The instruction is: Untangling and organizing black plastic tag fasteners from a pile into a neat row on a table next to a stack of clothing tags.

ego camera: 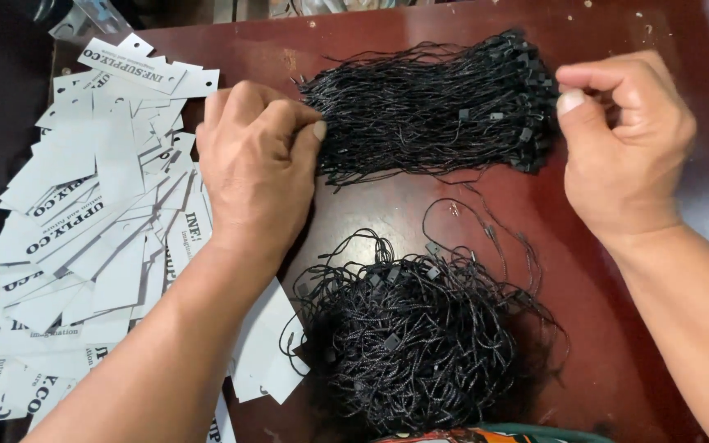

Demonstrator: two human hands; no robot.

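Pinching the loop ends of the straight cord bundle (432, 107), your left hand (260, 164) holds it down; your right hand (621, 135) nips at its clasp end. Tease one thin black cord free, slowly. Tangled cords (412, 336) lie below the bundle, white tags (92, 213) left of it

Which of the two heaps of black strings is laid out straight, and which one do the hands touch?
The upper bundle of black strings: its cords lie parallel, with the left hand and right hand at its ends. The lower heap is tangled and untouched.
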